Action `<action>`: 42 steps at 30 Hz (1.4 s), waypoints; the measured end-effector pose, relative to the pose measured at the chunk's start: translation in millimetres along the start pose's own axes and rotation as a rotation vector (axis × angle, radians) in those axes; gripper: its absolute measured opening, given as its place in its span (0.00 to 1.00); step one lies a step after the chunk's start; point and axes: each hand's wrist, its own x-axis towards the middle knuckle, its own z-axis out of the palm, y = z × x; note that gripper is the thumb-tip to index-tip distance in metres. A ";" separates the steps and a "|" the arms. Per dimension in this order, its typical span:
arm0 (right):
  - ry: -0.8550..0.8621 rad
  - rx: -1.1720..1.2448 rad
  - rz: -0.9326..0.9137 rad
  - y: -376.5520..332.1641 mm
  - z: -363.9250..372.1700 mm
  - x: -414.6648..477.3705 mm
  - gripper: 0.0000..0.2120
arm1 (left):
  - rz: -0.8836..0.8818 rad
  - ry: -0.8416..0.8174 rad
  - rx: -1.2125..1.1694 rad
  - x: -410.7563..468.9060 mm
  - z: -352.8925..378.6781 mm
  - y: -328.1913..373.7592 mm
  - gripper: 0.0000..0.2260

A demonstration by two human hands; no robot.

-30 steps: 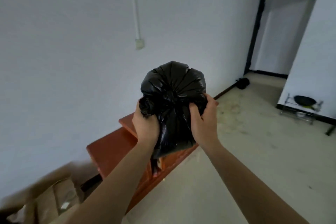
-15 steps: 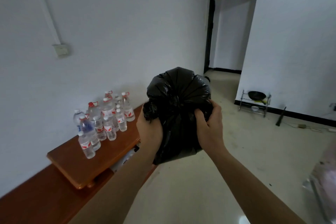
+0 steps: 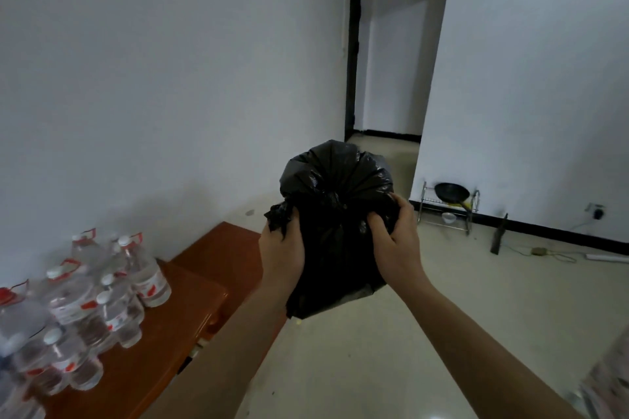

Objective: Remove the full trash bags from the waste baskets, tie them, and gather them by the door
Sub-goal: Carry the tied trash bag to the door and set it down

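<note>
- Black trash bag [image 3: 335,211]: 1.
- Hands: 2, namely left hand [image 3: 280,248] and right hand [image 3: 396,241].
- Water bottles [image 3: 146,279]: at least 6 white caps counted. Total not readable, since the cluster overlaps, blurs and runs off the left edge.
- Wooden bench [image 3: 163,333]: 1.
- Wire rack [image 3: 471,228]: 1.
- Black pan [image 3: 452,192]: 1.
- White bowl [image 3: 448,217]: 1.
- Wall socket [image 3: 595,211]: 1.
- Dark doorway [image 3: 352,68]: 1.
</note>
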 end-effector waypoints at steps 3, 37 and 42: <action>0.049 -0.012 0.022 42.7 -9.5 71.0 0.17 | -0.032 -0.105 0.061 59.0 67.3 -14.9 0.16; -0.159 -0.149 -0.085 414.2 247.4 1009.4 0.20 | -0.161 -0.105 0.041 942.1 572.1 -207.7 0.09; -0.088 -0.033 0.021 478.1 253.3 1142.4 0.18 | -0.167 -0.197 0.055 1055.7 672.1 -233.7 0.10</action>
